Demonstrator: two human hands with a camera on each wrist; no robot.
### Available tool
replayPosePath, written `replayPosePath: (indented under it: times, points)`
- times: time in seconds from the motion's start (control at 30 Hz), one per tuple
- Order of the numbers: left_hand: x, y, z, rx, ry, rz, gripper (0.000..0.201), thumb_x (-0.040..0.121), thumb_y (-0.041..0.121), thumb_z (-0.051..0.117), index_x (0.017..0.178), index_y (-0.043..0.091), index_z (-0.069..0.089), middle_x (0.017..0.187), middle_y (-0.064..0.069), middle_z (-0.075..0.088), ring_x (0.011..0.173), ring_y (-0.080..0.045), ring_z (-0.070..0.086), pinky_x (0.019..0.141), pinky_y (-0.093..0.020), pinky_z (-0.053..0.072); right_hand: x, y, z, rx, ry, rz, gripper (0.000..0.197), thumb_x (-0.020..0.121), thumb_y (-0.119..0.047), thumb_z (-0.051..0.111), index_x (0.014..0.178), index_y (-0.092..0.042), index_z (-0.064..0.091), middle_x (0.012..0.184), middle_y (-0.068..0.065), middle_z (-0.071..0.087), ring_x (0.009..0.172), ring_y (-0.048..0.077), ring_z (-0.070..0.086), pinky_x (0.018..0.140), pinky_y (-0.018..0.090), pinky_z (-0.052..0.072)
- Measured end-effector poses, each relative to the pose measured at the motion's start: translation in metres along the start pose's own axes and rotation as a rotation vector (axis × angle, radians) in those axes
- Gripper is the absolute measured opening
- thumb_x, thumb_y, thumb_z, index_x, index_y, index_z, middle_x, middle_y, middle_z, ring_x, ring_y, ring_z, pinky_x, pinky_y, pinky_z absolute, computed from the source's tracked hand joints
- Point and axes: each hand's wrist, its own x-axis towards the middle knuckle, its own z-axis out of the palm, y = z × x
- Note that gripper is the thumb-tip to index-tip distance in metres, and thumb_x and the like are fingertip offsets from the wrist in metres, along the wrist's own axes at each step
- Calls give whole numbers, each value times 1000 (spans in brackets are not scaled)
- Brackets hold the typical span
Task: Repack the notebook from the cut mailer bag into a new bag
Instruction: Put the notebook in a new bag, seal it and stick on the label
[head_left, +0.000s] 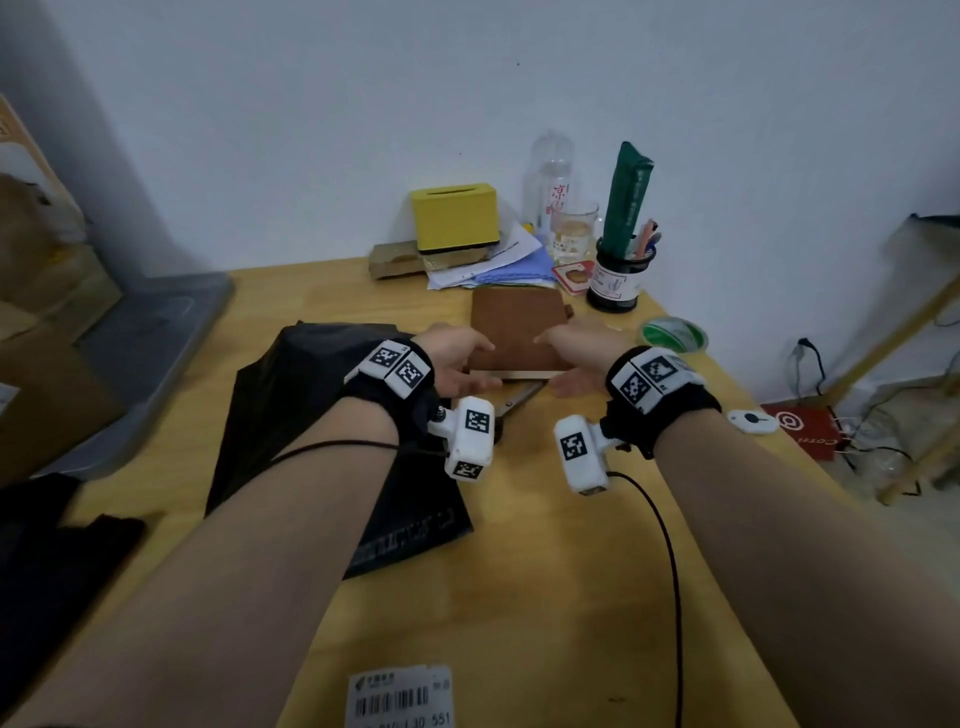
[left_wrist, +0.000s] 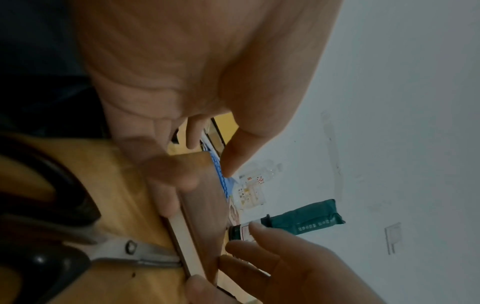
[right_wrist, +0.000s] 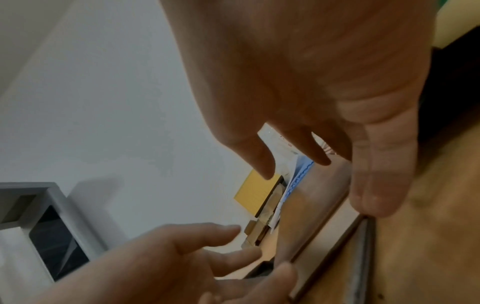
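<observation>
At nine o'clock of the work area a black mailer bag lies slack on the wooden desk; whether it is the cut one or the new one cannot be told.

The left hand is at the near left corner of the brown notebook, fingers loosely spread. In the left wrist view its fingers touch the notebook's edge, thumb hovering above the cover; no firm pinch is formed.

The notebook lies flat at twelve o'clock, outside any bag, its near edge resting over the blades of a pair of scissors.

The right hand is at the near right corner, fingers spread, fingertips beside the lower edge, holding nothing.

At two o'clock sit a roll of green tape and a pen pot.

Judgement: the notebook is out of the old bag, and the step in hand is picking it up. The next move calls for both hands to close on its sides, lift it clear of the scissors and carry it to an opened bag mouth.
</observation>
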Motion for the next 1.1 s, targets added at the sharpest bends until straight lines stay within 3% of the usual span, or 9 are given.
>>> replayPosePath:
  times: [0.07, 0.17, 0.27, 0.37, 0.57, 0.67, 0.8, 0.93, 1.1]
  points:
    - [11, 0, 4, -68, 6, 20, 32, 95, 4, 54, 126, 6, 45, 121, -15, 57, 75, -27, 74, 38, -20, 41, 6, 1, -1, -61, -23, -39, 51, 97, -18, 63, 144, -12, 46, 142, 11, 49, 114, 35, 65, 88, 48, 60]
    - [20, 4, 7, -104, 53, 0, 9, 97, 4, 51, 91, 9, 48, 60, -2, 54, 46, -10, 54, 34, -15, 25, 7, 2, -3, -26, -32, 2, 46, 99, -23, 62, 140, -13, 44, 126, 10, 49, 86, 33, 74, 69, 42, 64]
    - [27, 9, 10, -226, 5, -103, 21, 101, 15, 51, 82, 13, 45, 46, 4, 39, 24, -4, 35, 27, -12, 17, 4, 1, -4, -93, -12, -13, 32, 102, -23, 58, 128, -12, 44, 114, 11, 57, 71, 27, 69, 51, 34, 59]
    - [29, 8, 19, -220, 28, -111, 21, 104, 18, 45, 83, 14, 49, 36, 5, 41, 23, -3, 35, 29, -9, 15, 3, 4, -9, -126, 33, -4, 24, 102, -23, 56, 119, -11, 45, 96, 12, 58, 61, 23, 62, 65, 40, 60]
    - [5, 3, 0, -360, 83, -65, 17, 102, 12, 48, 87, 12, 55, 59, 5, 48, 27, 1, 39, 28, -13, 17, -8, 4, -11, 21, 87, -7, 32, 100, -28, 60, 125, -10, 51, 111, 9, 56, 77, 27, 65, 88, 49, 60]
    - [-26, 2, -24, -469, -1, -40, 13, 102, 19, 53, 89, 16, 51, 43, 8, 42, 26, -1, 32, 27, -14, 17, -29, -1, -7, 67, 105, -48, 25, 97, -38, 63, 94, -15, 55, 87, 8, 54, 74, 25, 49, 71, 38, 51]
    - [-77, -4, -53, -506, -118, 10, 19, 100, 24, 56, 83, 19, 48, 38, 9, 40, 27, -2, 29, 29, -12, 15, -69, -3, 11, 428, -156, -87, 26, 95, -43, 68, 110, -22, 66, 105, 7, 75, 77, 25, 63, 61, 30, 47]
    - [-122, -29, -76, -272, -65, 111, 13, 92, 28, 67, 92, 19, 59, 57, 9, 60, 41, -1, 41, 34, -12, 19, -100, 0, 34, 740, -212, -102, 23, 99, -33, 66, 116, -18, 61, 113, 9, 69, 90, 28, 73, 60, 30, 56]
    - [-153, -68, -109, 211, 195, 280, 16, 84, 32, 75, 97, 23, 74, 96, 7, 76, 78, -11, 61, 63, -24, 43, -130, 21, 51, 805, -219, -6, 22, 102, -30, 60, 119, -16, 57, 120, 10, 65, 87, 25, 67, 60, 30, 52]
